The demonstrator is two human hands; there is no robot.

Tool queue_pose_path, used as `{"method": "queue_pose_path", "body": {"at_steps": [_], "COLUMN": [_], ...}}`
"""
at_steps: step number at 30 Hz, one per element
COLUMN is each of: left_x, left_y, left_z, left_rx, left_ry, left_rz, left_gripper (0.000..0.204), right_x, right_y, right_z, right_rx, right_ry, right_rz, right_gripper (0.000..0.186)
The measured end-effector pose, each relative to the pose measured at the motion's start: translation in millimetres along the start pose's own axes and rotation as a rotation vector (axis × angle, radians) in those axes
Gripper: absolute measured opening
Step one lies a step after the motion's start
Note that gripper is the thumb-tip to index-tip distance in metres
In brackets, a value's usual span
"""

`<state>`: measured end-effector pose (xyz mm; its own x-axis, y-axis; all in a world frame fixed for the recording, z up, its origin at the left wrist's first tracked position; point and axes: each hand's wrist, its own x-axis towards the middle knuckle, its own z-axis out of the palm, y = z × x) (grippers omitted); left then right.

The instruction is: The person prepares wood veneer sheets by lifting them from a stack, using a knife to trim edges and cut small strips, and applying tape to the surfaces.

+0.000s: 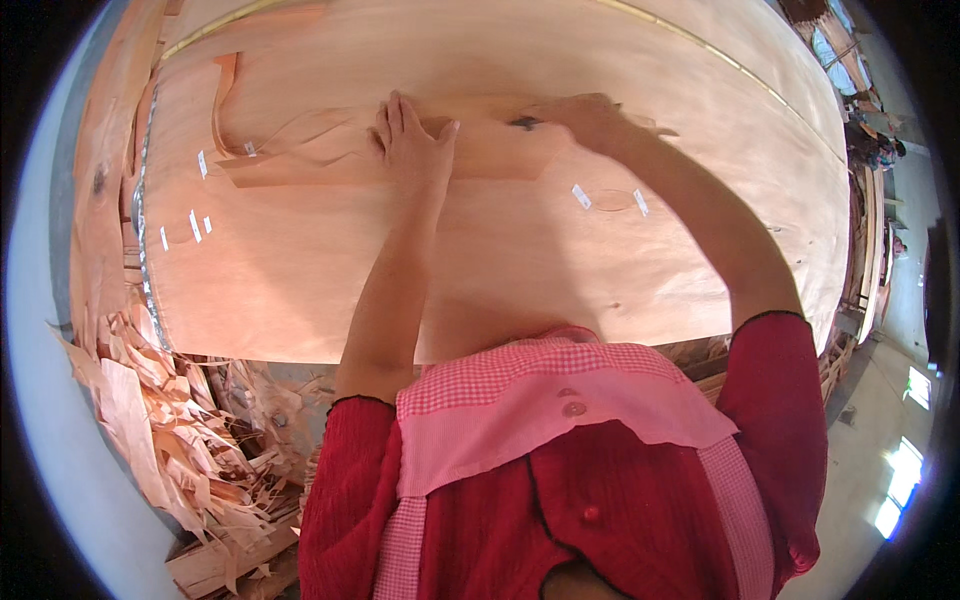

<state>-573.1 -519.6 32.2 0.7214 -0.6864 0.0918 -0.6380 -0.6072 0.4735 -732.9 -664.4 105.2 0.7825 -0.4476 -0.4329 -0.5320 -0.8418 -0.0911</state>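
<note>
A wide, pale-orange wood veneer sheet [500, 265] lies before me. My left hand [408, 145] rests on it with its fingers spread, across a darker strip of veneer [300, 168] with ragged edges. To its right, my right hand [580, 115] is closed around a small dark tool [523, 123]; motion blur hides its exact kind. Between the hands, the strip runs on toward the right. A thin curled veneer offcut [222, 105] lies at the upper left. Short white tape pieces [582, 196] stick to the sheet near an oval mark, with several more at the left.
Torn veneer scraps [160, 430] are heaped on the floor at the lower left. A thin pale strip [700, 45] crosses the sheet's far side. Stacked boards [870, 250] stand beyond the right edge. My pink checked apron [560, 390] is close to the near edge.
</note>
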Motion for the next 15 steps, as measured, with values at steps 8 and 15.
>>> {"method": "queue_pose_path", "body": {"at_steps": [8, 15], "left_x": [-1, -1], "left_y": [7, 8], "left_z": [-5, -1], "left_rx": [-0.155, -0.120], "left_ry": [0.113, 0.101], "left_rz": [-0.031, -0.035], "left_gripper": [0.090, 0.088], "right_x": [63, 64], "right_y": [-15, -41], "right_z": [6, 4], "right_rx": [0.173, 0.141], "right_ry": [0.287, 0.358], "right_rz": [-0.358, -0.326], "right_gripper": [0.043, 0.035]}}
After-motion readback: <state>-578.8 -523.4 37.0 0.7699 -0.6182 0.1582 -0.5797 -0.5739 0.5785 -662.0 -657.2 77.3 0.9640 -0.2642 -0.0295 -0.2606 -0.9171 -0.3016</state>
